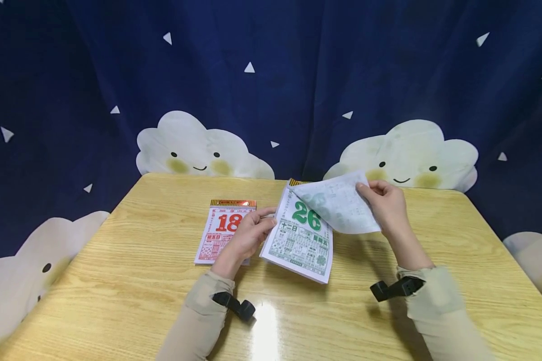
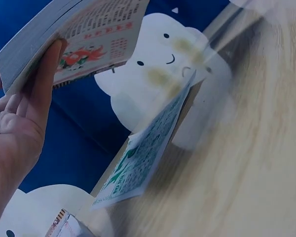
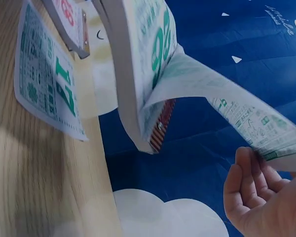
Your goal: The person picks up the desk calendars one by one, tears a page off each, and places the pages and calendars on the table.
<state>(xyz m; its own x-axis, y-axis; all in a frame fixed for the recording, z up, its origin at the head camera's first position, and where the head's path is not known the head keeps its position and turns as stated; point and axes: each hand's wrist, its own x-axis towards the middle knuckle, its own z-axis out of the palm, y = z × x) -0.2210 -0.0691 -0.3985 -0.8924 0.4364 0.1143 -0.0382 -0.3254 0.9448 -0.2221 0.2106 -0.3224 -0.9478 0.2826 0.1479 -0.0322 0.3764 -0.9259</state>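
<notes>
My left hand [image 1: 248, 233] grips the left edge of a thick tear-off calendar [image 1: 300, 243], tilted above the table. Its front page shows a green 26, and in the left wrist view red print covers the pad's back [image 2: 98, 47]. Between thumb and fingers, my right hand [image 1: 388, 205] pinches a thin calendar page [image 1: 345, 205], pulled up and to the right. That page still meets the pad near its top binding [image 3: 160, 128]. Below the pad, a loose sheet [image 3: 52, 79] with a green 17 appears in the right wrist view.
A second tear-off calendar [image 1: 214, 235] with a red 18 lies on the wooden table [image 1: 131, 281], partly covered by my left hand. Behind the table hangs a dark blue curtain [image 1: 298, 90] printed with clouds and triangles. Each wrist wears a black camera strap.
</notes>
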